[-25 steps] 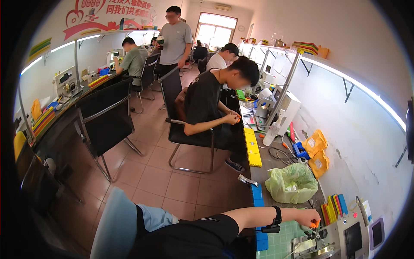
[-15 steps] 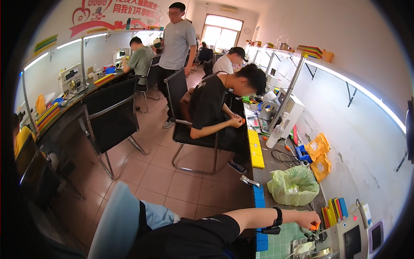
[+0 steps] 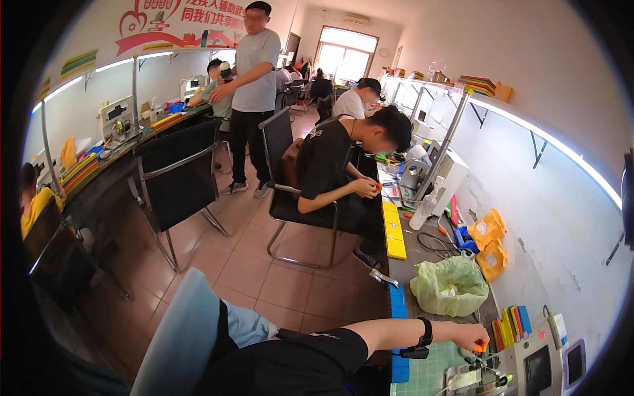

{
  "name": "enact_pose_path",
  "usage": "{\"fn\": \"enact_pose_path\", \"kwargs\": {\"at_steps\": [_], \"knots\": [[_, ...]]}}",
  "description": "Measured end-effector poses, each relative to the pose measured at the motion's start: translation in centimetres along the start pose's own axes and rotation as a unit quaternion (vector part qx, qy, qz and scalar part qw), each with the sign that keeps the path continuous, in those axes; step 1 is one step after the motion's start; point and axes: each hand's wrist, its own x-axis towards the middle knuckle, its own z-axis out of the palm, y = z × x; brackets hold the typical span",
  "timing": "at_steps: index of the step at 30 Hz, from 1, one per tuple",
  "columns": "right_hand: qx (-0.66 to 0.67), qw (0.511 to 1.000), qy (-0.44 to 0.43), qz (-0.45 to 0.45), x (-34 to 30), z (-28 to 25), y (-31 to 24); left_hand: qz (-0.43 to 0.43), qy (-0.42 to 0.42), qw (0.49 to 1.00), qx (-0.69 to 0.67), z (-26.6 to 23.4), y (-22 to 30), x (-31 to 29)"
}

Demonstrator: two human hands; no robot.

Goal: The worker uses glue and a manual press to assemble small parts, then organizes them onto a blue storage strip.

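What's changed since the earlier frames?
The standing co-worker shifted picture-left, one hand swinging up from their side and out leftward. The view also turned slightly left. No visible new grasp or release: the wearer's left hand still holds the orange piece.

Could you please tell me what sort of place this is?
Probably a small workshop or training room for bench work: a benchtop machine with a screen, a long workbench under a strip light, and a co-worker bent over handwork.

My head-worn fisheye looked from close above a black sleeve [image 3: 317,360], out along the workbench [image 3: 404,267] toward the far window [image 3: 343,56].
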Motion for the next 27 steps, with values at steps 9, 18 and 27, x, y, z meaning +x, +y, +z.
{"fn": "enact_pose_path", "kwargs": {"at_steps": [9,18,27], "knots": [[-0.115,0.897,-0.419,-0.085,-2.4,7.7,-12.0,0.005,-0.002,1.0,0.014,-0.1,1.0,-0.2],[-0.113,0.881,-0.459,-0.032,-2.6,9.5,-12.6,0.014,-0.005,1.0,0.022,0.0,0.4,0.1],[-0.205,0.843,-0.494,-0.055,-2.3,10.3,-11.9,0.017,-0.007,1.0,0.02,-0.2,0.5,0.0]]}}
